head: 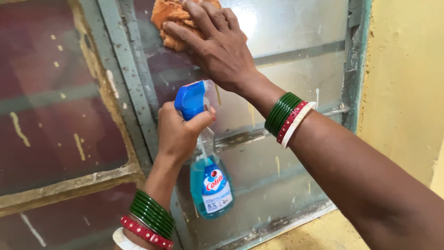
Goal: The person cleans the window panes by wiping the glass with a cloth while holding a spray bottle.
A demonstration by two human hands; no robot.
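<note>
My right hand (217, 44) presses an orange cloth (172, 21) flat against a frosted window pane (286, 28) near the top of the head view, fingers spread over the cloth. My left hand (178, 132) grips the neck of a clear spray bottle (210, 185) with a blue trigger head and blue liquid, held upright in front of the lower pane, nozzle facing the glass. Both wrists wear green, red and white bangles.
A grey-green metal window frame (125, 69) with flaking paint separates the frosted panes from a darker reddish pane (51, 88) on the left. A yellow wall (407, 83) borders the window on the right, and a yellow sill (323, 231) lies below.
</note>
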